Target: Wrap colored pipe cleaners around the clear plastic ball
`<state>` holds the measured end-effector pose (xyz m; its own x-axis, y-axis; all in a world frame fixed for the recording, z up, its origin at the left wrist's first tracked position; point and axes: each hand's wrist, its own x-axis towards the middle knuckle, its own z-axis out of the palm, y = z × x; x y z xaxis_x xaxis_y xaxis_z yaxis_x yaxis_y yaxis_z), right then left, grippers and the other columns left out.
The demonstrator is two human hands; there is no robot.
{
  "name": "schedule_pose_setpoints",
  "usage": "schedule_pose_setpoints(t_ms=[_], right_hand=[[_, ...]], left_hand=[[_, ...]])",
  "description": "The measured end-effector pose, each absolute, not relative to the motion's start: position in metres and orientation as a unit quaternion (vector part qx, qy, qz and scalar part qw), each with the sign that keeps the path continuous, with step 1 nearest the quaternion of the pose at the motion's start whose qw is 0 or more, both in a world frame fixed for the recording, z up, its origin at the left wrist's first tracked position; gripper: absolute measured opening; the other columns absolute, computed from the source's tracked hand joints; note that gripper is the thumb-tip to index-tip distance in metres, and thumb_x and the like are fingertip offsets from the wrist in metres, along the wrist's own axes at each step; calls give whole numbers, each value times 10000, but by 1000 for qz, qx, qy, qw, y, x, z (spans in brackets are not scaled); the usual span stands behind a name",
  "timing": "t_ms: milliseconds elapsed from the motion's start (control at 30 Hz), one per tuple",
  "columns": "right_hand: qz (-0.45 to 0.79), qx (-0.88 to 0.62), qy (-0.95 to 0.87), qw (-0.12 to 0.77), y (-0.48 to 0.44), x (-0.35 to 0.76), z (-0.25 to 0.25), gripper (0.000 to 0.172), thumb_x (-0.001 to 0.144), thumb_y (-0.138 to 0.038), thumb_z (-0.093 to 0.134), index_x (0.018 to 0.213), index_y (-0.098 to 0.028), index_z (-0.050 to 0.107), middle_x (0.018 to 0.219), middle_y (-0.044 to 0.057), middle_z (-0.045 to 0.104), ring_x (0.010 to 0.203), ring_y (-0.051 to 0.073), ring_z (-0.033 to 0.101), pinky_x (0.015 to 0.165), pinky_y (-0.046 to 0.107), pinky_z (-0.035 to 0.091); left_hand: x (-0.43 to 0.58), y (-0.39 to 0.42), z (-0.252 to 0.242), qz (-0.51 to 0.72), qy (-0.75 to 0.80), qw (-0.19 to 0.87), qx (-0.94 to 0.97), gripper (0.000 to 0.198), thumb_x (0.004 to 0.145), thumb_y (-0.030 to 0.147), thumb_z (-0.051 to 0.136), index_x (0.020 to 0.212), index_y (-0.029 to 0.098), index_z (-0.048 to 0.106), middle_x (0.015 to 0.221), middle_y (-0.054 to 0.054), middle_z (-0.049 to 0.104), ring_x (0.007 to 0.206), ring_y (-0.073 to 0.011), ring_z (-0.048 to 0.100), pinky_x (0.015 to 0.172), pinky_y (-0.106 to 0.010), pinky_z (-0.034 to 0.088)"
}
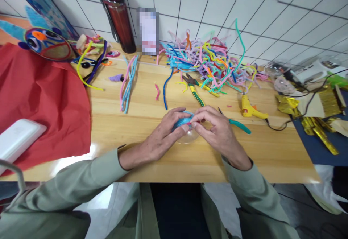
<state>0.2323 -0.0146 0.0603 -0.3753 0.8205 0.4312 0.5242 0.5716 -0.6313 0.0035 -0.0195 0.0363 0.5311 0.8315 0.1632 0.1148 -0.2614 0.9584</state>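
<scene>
Fingers (175, 117) of the left hand (160, 139) curl closed over the left side of a blue pipe-cleaner wrap (183, 120), with the thumb pressed in beneath it. The right hand (216, 130) meets it from three o'clock, fingertips (196, 123) pinched together on the wrap's end, where a speck of pink shows. The wrap is fuzzy and bright sky-blue, wound over the top of a clear plastic dome (187, 137). The dome's glossy rim shows below the hands; whether it rests on the wooden table (272, 152) or hangs just above it, I cannot tell. Both sit mid-table, near the front edge

From the hands, a red cloth (40, 97) lies at nine o'clock and a loose pink-and-blue bundle (127, 83) at eleven. Yellow-and-green pliers (194, 90) are at twelve, with a heap of coloured pipe cleaners (209, 61) beyond them. A yellow glue gun (250, 108) lies at two, and a teal-handled tool (239, 126) just beside the right hand at three
</scene>
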Motion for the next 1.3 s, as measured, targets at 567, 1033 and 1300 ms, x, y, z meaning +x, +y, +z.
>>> schedule_pose_setpoints(t_ms=[567,1033,1300], right_hand=[[159,-418,-809,381,-33,241,53,221,1031,-162,688,1184,-300,768,1147,57,762,1083,237,748,936,418,613],[136,-418,-813,382,-34,232,48,277,1055,-189,661,1308,-294,703,1204,76,766,1166,267,735,1000,464,623],[141,-405,-819,381,-34,231,49,193,1053,-167,658,1179,-293,733,1153,65,742,1112,247,727,975,456,615]], left_hand=[[9,-19,29,402,364,525,656,246,1088,393,611,1283,245,632,1486,-115,636,1395,-274,608,1202,-470,477],[11,-22,32,405,380,518,650,187,1110,346,553,1250,242,620,1453,-103,651,1387,-256,609,1206,-461,485],[13,-23,30,413,377,523,644,177,1116,340,545,1253,248,609,1412,-96,649,1357,-243,619,1187,-437,504]])
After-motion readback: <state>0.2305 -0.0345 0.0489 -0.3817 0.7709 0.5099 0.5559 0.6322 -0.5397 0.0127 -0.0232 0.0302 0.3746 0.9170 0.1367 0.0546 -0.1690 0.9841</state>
